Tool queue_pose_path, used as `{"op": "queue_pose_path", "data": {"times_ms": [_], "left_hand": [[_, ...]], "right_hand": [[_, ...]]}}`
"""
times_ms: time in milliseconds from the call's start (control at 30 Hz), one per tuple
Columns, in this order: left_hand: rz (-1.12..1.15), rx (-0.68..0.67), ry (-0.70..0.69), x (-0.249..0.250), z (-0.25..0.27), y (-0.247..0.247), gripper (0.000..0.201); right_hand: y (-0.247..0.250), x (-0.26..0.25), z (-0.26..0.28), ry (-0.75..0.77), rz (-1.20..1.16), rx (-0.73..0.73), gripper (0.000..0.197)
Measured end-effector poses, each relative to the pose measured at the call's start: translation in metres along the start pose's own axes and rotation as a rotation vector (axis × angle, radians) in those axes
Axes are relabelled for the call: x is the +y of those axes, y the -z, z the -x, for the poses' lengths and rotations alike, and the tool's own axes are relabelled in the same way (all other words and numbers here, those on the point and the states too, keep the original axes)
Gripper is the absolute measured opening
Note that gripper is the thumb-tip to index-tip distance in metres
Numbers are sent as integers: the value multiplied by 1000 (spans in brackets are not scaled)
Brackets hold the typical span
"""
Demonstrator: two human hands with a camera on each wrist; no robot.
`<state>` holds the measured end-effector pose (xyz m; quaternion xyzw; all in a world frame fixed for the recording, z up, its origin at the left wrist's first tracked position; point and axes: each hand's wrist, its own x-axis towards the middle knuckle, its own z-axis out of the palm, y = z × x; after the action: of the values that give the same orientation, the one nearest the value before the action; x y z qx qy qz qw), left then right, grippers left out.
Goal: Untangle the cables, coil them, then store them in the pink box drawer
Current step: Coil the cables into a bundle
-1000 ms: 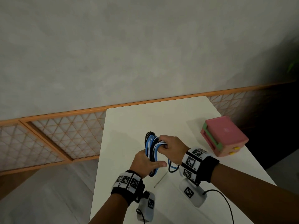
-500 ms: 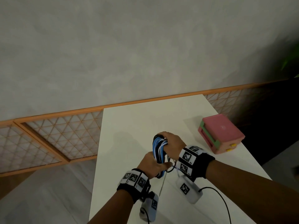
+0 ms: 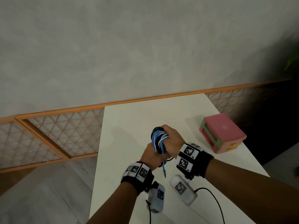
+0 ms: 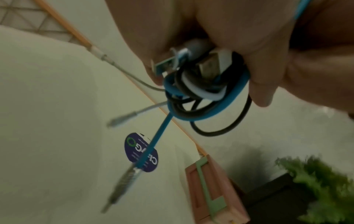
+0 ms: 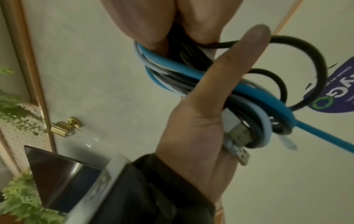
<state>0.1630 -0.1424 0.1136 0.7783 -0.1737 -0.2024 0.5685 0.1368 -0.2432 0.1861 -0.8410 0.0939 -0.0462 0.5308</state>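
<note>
A bundle of cables [image 3: 159, 140] in blue, white and black is held above the white table [image 3: 129, 126], the right hand [image 3: 172, 140] curled round its far end and the left hand [image 3: 151, 155] gripping its near end. One blue cable end [image 3: 164, 169] dangles between the wrists. To the right, well apart from the hands, sits the pink box [image 3: 224, 134] with green trim, its open slot facing left; what it holds cannot be made out. A lattice screen [image 3: 53, 135] lines the wall behind.
</note>
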Motion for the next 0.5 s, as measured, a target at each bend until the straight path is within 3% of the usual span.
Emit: {"op": "queue_pose_path", "data": {"times_ms": [67,333,500], "left_hand": [[18,-28,-5,5,0,2,8],[189,42,-75,18,8,0,13],[157,18,-60,22,6,-4,6]], "right_hand": [[1,-5,-2,0,23,-45,29],[21,-12,-10,41,15,-228,40],[20,-7,-8,-12,-58,-173,34]]}}
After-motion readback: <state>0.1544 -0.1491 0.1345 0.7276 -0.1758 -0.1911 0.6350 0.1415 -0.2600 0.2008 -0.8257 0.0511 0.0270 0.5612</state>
